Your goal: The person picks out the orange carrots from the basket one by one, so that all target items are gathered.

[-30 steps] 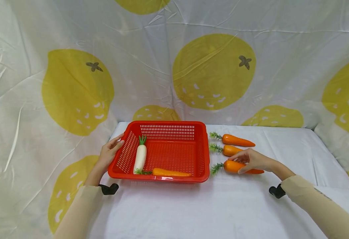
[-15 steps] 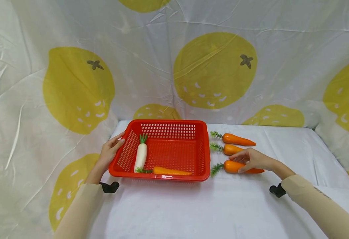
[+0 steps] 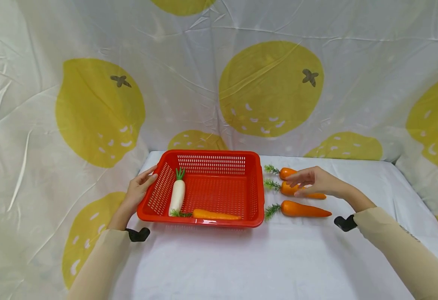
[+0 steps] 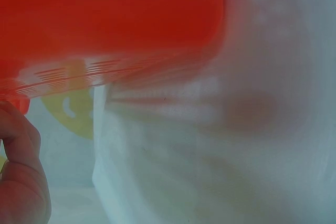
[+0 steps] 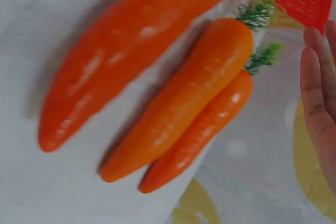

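At its left side, the red plastic basket [image 3: 219,187] is gripped by my left hand [image 3: 136,193], with fingers at the rim. Inside the basket lie a white radish [image 3: 177,196] with a green top and a carrot [image 3: 215,215] along the front wall. My right hand [image 3: 318,183] hovers over the row of carrots to the right, fingers loosely bent and holding nothing. Beneath it are the middle carrot [image 3: 288,188] and the back carrot [image 3: 287,171], both partly hidden. The front carrot [image 3: 305,209] lies in full view. In the right wrist view the fingers [image 5: 313,85] are apart from the carrots.
A white cloth [image 3: 241,266] covers the table. Behind it hangs a pale curtain [image 3: 181,83] printed with yellow lemons. The basket's right wall stands close to the carrots' leafy tops.
My right hand has let go of the front carrot and moved back and up over the middle one. The front carrot stays where it lay. My left hand keeps its place on the basket.
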A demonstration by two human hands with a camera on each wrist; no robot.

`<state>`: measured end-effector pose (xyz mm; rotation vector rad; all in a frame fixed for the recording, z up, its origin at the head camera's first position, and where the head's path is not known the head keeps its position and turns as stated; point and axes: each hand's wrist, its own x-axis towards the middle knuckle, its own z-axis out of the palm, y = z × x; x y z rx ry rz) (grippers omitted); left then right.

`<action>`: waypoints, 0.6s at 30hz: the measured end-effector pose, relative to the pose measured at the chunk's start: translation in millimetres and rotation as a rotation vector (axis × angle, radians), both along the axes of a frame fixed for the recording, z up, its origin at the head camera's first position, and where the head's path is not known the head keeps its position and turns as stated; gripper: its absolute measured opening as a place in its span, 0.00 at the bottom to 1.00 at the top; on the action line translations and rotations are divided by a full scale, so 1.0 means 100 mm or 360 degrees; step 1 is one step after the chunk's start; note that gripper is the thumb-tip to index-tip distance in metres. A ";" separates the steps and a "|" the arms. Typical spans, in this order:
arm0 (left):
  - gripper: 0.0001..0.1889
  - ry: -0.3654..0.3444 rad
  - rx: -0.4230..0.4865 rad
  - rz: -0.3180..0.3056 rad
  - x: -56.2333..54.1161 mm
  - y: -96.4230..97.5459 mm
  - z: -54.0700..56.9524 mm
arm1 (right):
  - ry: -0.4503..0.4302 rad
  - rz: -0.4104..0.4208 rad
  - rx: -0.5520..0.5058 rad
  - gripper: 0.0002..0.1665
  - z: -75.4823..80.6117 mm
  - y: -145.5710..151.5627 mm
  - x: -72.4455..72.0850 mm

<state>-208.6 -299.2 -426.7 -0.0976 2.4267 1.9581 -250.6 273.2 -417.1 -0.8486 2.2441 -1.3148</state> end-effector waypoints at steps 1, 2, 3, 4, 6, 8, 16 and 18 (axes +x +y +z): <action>0.29 -0.0001 -0.0005 -0.0001 0.00 0.00 0.00 | -0.0001 -0.0013 -0.0009 0.30 0.07 -0.02 -0.02; 0.29 -0.0003 -0.0007 0.0000 0.00 0.00 0.01 | 0.0000 -0.0024 -0.0013 0.30 0.14 -0.05 -0.04; 0.29 -0.0006 -0.0010 0.0001 0.00 0.00 0.01 | -0.0003 -0.0031 -0.0028 0.31 0.22 -0.07 -0.06; 0.29 -0.0008 -0.0011 0.0002 0.01 0.00 0.02 | 0.0004 -0.0034 -0.0036 0.31 0.29 -0.11 -0.08; 0.30 -0.0021 -0.0007 0.0003 0.01 0.00 0.02 | 0.0020 -0.0029 -0.0045 0.31 0.42 -0.18 -0.12; 0.30 -0.0029 -0.0010 0.0006 0.01 0.00 0.03 | 0.0049 0.0006 -0.0067 0.31 0.54 -0.27 -0.15; 0.30 -0.0043 0.0007 0.0010 -0.05 -0.06 -0.10 | 0.0130 0.0089 -0.0064 0.29 0.88 -0.66 -0.26; 0.30 -0.0051 0.0005 0.0013 -0.08 -0.10 -0.16 | 0.0112 0.0093 -0.0055 0.30 0.94 -0.75 -0.28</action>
